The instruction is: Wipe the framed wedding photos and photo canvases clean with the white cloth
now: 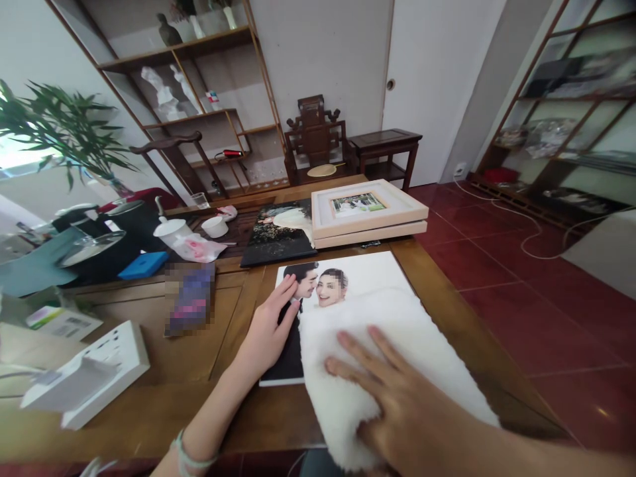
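A large wedding photo print (358,275) lies flat on the wooden table (228,404) in front of me. My left hand (268,328) rests open on its left edge, fingers flat on the picture. A fluffy white cloth (397,331) covers the lower right part of the print. My right hand (397,394) lies open on the cloth, fingers spread and pressing down on it.
Behind the print sit a dark photo panel (281,232) and two stacked framed pictures (368,212). To the left are a white power strip (87,374), a blue box (143,264), cups, a teapot and a plant (59,129). Shelves, a chair and red tiled floor surround the table.
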Available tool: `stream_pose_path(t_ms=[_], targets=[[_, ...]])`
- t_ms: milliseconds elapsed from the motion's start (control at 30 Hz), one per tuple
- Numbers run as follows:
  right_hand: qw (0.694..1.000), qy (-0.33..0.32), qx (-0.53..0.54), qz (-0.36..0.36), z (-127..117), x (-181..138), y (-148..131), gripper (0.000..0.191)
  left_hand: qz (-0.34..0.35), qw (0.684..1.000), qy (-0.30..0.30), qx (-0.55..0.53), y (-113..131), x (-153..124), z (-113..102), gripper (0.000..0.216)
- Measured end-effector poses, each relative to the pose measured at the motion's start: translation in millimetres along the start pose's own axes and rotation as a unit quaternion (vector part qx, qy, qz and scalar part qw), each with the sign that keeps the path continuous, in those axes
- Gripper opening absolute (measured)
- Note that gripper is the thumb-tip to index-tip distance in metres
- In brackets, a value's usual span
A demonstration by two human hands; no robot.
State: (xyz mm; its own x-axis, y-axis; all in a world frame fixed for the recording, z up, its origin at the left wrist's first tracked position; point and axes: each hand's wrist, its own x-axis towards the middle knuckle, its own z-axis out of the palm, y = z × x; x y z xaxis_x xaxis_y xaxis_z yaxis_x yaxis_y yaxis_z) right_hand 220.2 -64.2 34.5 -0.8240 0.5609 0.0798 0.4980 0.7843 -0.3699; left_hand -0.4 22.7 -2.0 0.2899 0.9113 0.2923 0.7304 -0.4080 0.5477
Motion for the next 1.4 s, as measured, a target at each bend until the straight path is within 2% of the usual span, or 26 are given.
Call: stream_pose_path(t_ms=[133, 367, 467, 567, 700, 800, 900, 1000, 1200, 1300, 1400], targets=[[0.999, 0.035, 0.009, 0.028, -11.9, 12.3, 18.9, 0.022, 0.001, 1.0, -0.008, 0.001, 1.3, 0.6, -1.2, 0.043], [0.991, 0.082, -0.034, 0.099, -41.8, 72.3, 81.7, 0.027, 0.002, 1.0, -0.001, -0.007, 1.8, -0.1, -1.4, 0.041], [0.99, 0.086, -0.039, 0.106, -44.2, 82.3, 90.3, 0.025, 0.003, 1.0, 0.003, -0.008, 1.0, -0.3, -0.5, 0.042], [0.993, 0.071, -0.043, 0.085, -39.9, 71.5, 74.4, 0.027, 0.001, 1.0, 0.003, -0.008, 1.0, 0.1, -0.4, 0.042], [0.997, 0.026, -0.04, 0.055, -22.4, 38.2, 25.6, 0.025, 0.003, 1.0, -0.002, -0.008, 1.2, 0.3, -0.6, 0.042], [0.999, -0.034, -0.012, 0.029, -6.3, 18.7, -4.5, 0.021, -0.003, 1.0, -0.001, -0.009, 0.8, 0.2, -0.2, 0.042], [0.999, -0.037, 0.005, 0.013, -1.6, 11.8, -11.5, 0.022, -0.011, 1.0, -0.001, -0.011, 0.9, 0.0, 0.0, 0.042], [1.0, 0.003, 0.006, 0.011, -12.3, 17.2, 4.3, 0.019, -0.012, 1.0, -0.007, -0.011, 1.7, -0.1, -0.7, 0.043], [0.99, 0.081, -0.066, 0.097, -36.2, 60.9, 67.0, 0.026, -0.011, 1.0, -0.007, -0.01, 3.2, 0.1, -1.0, 0.046], [0.989, 0.079, -0.089, 0.092, -38.2, 81.5, 89.0, 0.023, -0.013, 1.0, -0.001, -0.01, 2.9, 0.0, -0.4, 0.045], [0.989, 0.07, -0.102, 0.08, -35.4, 85.1, 89.8, 0.018, -0.011, 1.0, 0.0, -0.009, 1.3, -0.7, -0.1, 0.042]])
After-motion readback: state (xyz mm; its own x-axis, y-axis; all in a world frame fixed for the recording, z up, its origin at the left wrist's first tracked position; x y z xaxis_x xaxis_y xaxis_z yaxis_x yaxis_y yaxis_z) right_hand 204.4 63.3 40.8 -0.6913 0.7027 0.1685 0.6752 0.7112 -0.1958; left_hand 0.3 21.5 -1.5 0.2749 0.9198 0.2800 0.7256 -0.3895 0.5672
